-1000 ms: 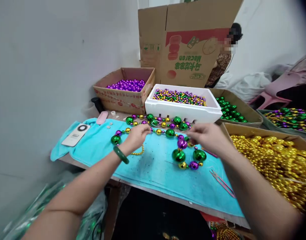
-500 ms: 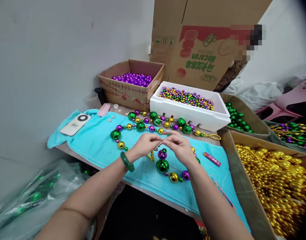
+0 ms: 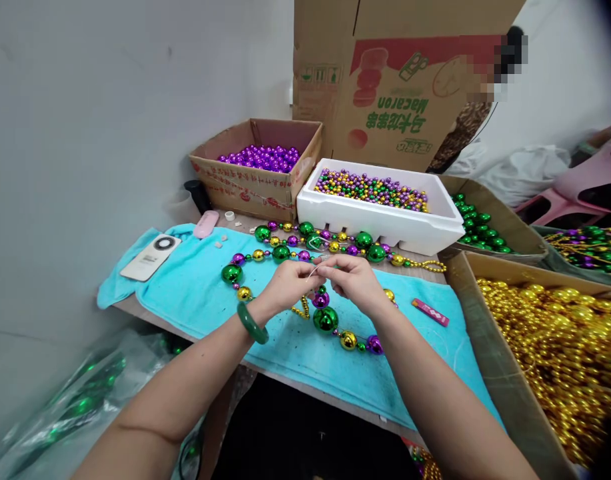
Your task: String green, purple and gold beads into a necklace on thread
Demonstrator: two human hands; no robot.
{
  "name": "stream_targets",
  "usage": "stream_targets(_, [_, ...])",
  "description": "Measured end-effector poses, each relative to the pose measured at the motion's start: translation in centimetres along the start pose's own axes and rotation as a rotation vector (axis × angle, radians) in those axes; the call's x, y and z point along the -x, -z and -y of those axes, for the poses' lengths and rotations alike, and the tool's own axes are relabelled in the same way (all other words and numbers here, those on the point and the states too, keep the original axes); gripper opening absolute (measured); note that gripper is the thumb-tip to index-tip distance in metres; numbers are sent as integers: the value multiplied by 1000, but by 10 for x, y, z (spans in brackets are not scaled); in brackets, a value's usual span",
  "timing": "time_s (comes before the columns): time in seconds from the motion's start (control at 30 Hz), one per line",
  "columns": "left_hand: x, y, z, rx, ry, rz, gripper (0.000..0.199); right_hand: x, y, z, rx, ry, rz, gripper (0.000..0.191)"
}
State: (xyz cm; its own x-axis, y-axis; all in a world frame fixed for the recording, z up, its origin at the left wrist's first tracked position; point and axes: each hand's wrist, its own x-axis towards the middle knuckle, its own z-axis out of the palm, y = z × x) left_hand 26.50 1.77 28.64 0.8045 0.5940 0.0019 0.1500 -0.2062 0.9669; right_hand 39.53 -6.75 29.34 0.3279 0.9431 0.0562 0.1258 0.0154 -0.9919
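Note:
Over the middle of the turquoise towel [image 3: 180, 300], my left hand [image 3: 291, 283] and my right hand [image 3: 352, 280] meet, thumbs and forefingers pinched on a thin white string [image 3: 312, 271]. Its short end sticks out between the fingertips. Just below the hands hangs or lies a bead strand [image 3: 326, 319] of large green, purple and gold balls; I cannot tell how it joins the string. Its far side runs behind my right wrist. Another bead strand [image 3: 232, 273] curves over the towel to the left. A green bangle [image 3: 252, 324] circles my left wrist.
A white foam box [image 3: 380, 223] of small mixed beads and a carton [image 3: 245, 183] of purple balls stand at the back. To the right is a carton [image 3: 505, 360] of gold beads. A pink lighter-like packet [image 3: 430, 312] and a phone [image 3: 150, 257] lie on the towel.
Both hands stay together on the string, slightly higher and closer to each other. The string's end points further down-left. The view has shifted a little; the thin pink tool is now hidden behind my right forearm.

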Motion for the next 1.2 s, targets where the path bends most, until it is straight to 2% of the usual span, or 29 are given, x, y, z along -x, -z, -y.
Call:
stream_targets(0.07, [0, 0, -1, 77, 54, 4, 21, 1, 1, -4, 15, -33, 57, 36])
stream_targets(0.13, [0, 1, -1, 159, 122, 6, 17, 3, 2, -9, 94, -2, 95, 47])
stream_targets(0.2, [-2, 2, 1, 245, 201, 6, 12, 6, 1, -14, 299, 112, 47, 39])
stream_targets(0.3, [-4, 3, 7, 375, 303, 19, 10, 11, -4, -22, 672, 318, -108, 22])
stream_targets(0.43, [-6, 1, 13, 497, 341, 7, 14, 15, -12, -36, 880, 511, -191, 21])
stream_targets(0.63, [-6, -5, 14, 650, 385, -24, 16, 16, -19, -53, 1033, 592, -283, 28])
stream_targets(0.73, [-6, -5, 14, 687, 407, -17, 15, 16, -19, -52, 1101, 607, -275, 27])
stream_targets(0.83, [-7, 2, 14, 600, 412, 26, 10, 16, -15, -46, 976, 507, -215, 25])
stream_targets(0.9, [-6, 7, 13, 427, 334, 70, 24, 13, -11, -40, 718, 315, -147, 20])
stream_targets(0.97, [-3, 12, 13, 217, 167, 114, 35, 8, -4, -34, 366, 32, -32, 13])
stream_targets(1.07, [0, 14, 15, -42, -137, 127, 32, 1, 5, -30, -146, -365, 162, 18])
stream_targets(1.13, [1, 12, 17, -175, -312, 98, 26, -2, 10, -30, -343, -489, 234, 23])
stream_targets(1.2, [2, 10, 20, -262, -438, 71, 23, -3, 11, -31, -408, -514, 254, 24])
